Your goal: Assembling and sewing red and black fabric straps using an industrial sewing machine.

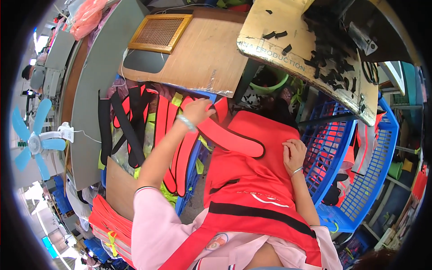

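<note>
Left hand [196, 111] gripping end of red strap [229, 138], above red vest [252, 180] spread on lap. Right hand [293, 154] resting flat and open on vest's right edge, beside blue crate [355, 180]. More red straps [173, 139] hanging left of vest, below bench [90, 90].

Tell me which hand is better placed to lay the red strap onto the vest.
Left. The left hand grips the upper end of the red strap, so it can probably guide it. The right hand lies flat on the red vest, holding it down.
</note>
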`<action>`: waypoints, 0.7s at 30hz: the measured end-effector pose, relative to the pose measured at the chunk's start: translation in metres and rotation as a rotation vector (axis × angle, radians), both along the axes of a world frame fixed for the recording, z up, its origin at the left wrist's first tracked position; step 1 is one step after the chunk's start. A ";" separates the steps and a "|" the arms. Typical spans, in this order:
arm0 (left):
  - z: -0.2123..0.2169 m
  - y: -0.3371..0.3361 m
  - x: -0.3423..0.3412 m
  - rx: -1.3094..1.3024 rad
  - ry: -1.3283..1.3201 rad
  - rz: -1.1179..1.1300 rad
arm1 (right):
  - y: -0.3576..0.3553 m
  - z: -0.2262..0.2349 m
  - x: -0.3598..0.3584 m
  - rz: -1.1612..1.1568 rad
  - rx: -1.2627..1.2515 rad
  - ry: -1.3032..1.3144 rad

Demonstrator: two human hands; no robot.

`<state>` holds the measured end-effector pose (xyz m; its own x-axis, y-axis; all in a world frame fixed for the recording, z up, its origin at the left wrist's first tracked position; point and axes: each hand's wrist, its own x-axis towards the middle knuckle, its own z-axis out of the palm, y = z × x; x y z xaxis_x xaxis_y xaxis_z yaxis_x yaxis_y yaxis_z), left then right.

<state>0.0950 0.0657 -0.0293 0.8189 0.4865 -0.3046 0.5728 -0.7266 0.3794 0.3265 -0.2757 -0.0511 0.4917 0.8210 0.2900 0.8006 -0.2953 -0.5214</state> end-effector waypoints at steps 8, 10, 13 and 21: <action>-0.089 -0.029 0.061 0.307 0.330 0.152 | -0.008 0.001 0.001 -0.023 -0.007 0.019; -0.099 -0.046 0.051 0.568 0.101 -0.135 | -0.012 0.000 0.006 -0.052 -0.008 0.005; -0.093 -0.059 0.028 0.588 -0.013 -0.269 | -0.017 -0.002 0.006 -0.049 0.000 0.010; 0.030 -0.055 -0.043 -0.103 -0.398 0.208 | -0.027 -0.001 0.010 -0.068 0.051 0.028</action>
